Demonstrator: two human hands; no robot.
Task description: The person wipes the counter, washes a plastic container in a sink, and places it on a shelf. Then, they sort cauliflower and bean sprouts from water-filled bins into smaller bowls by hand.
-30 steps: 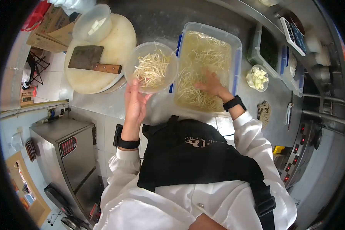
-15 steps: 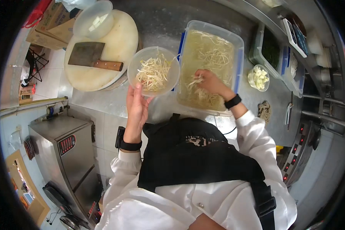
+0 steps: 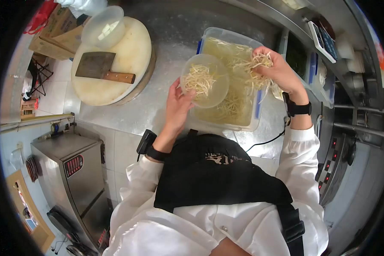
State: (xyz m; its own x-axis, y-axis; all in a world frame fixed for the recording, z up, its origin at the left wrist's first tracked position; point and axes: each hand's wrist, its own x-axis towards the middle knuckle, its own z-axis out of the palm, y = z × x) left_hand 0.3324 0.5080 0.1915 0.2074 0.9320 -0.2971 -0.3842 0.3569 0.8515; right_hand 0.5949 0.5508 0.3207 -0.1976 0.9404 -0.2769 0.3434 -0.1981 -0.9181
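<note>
My left hand [image 3: 177, 103] grips the rim of a translucent round bowl [image 3: 219, 88], which is tilted and partly over the left side of a plastic tub. Bean sprouts [image 3: 199, 80] lie inside the bowl. My right hand [image 3: 281, 73] is closed around a bunch of bean sprouts [image 3: 260, 68], raised over the tub's right edge with strands hanging down. Below both hands, the clear rectangular tub [image 3: 252, 124] holds cloudy yellowish water with more sprouts in it.
To the left, a cleaver [image 3: 94, 66] lies on a round chopping board [image 3: 134, 47], beside a bowl of white pieces [image 3: 99, 40]. Boxed containers [image 3: 313, 83] stand along the right. Cardboard boxes [image 3: 55, 38] are at far left. A steel cabinet [image 3: 81, 166] stands below the counter.
My right hand has lifted a bunch of sprouts out of the water, moving up and right. My left hand has carried the bowl rightward over the tub's edge.
</note>
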